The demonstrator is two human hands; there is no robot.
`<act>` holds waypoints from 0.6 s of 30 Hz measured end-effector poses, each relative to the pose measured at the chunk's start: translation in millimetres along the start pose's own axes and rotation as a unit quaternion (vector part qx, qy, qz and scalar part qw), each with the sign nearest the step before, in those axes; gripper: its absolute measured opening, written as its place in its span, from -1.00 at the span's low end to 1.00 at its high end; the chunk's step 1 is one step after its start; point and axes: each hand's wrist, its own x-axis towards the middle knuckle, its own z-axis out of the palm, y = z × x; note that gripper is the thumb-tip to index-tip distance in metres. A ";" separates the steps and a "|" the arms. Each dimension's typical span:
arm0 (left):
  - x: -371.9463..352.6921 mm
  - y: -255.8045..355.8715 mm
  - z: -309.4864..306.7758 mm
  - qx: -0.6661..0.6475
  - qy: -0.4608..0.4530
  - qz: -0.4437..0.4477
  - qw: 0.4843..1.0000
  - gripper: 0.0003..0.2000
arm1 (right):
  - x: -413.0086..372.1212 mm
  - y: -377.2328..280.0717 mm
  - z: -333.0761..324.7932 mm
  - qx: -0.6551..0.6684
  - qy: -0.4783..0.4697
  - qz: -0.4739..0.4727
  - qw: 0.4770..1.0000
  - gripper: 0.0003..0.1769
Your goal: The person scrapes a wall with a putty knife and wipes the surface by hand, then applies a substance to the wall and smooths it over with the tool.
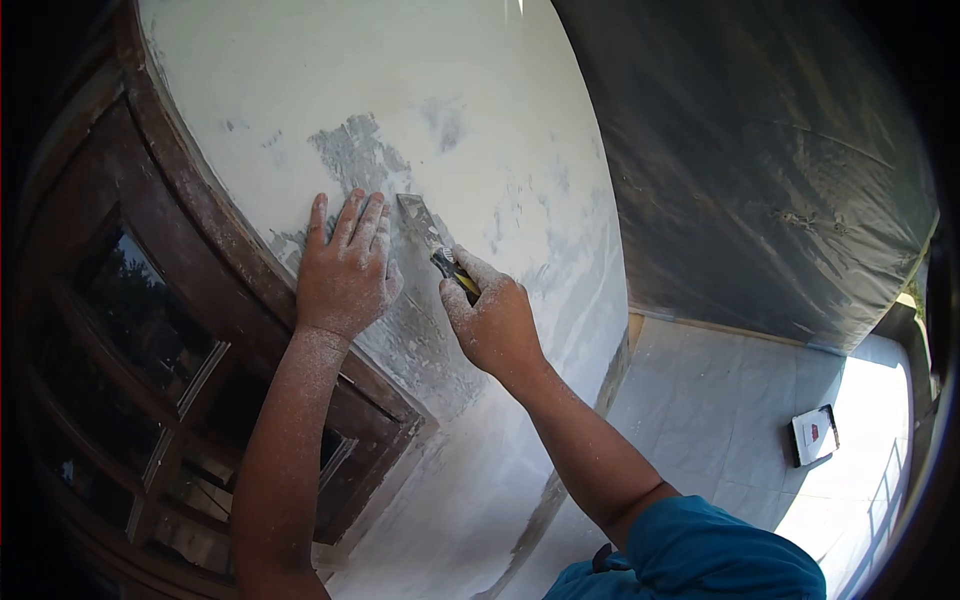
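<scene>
My left hand (346, 272) lies flat on the wall (480, 90) with its fingers spread, dusted with white powder. To its right, my right hand (490, 315) is closed round the black and yellow handle of a scraper (432, 235). The scraper's metal blade points up and to the left, against the wall or very close to it. Around both hands the white paint is broken by a grey bare patch (360, 150). Pale dust also covers the right fingers.
A dark wooden window frame (170, 190) with glass panes runs along the left. Dark plastic sheeting (760, 170) hangs at the right. On the tiled floor (700, 400) at the lower right lies a small white box (815, 436).
</scene>
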 end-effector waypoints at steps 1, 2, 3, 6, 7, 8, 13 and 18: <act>1.0 -0.4 -1.6 0.002 -0.006 -0.001 1.000 -0.37 | 2.2 3.6 2.5 0.004 0.018 -0.013 1.000 -0.47; 1.0 -0.1 -0.2 0.002 -0.005 -0.002 1.000 -0.37 | -2.4 11.1 5.5 0.003 0.018 -0.014 1.000 -0.47; 0.0 0.1 2.9 -0.002 0.004 -0.001 1.000 -0.37 | -12.4 15.4 8.4 -0.022 0.028 -0.042 0.998 -0.47; 1.9 -2.4 3.2 0.002 0.012 -0.003 1.000 -0.37 | -1.8 5.2 2.0 -0.027 0.025 -0.041 0.998 -0.46; 0.6 -1.1 2.8 0.005 0.005 0.002 1.000 -0.37 | 6.8 -1.7 -2.4 -0.006 0.012 -0.002 1.000 -0.46; -1.2 0.3 2.5 0.003 0.002 0.006 1.000 -0.37 | 15.9 -2.9 -1.3 0.006 0.011 0.013 1.000 -0.46; 0.8 0.0 4.0 -0.006 0.014 -0.005 1.000 -0.37 | -9.5 12.8 8.9 -0.029 0.030 -0.051 0.998 -0.46; -0.8 0.8 0.4 -0.003 0.002 -0.002 1.000 -0.37 | 8.3 3.0 -0.7 0.010 0.009 -0.006 1.000 -0.46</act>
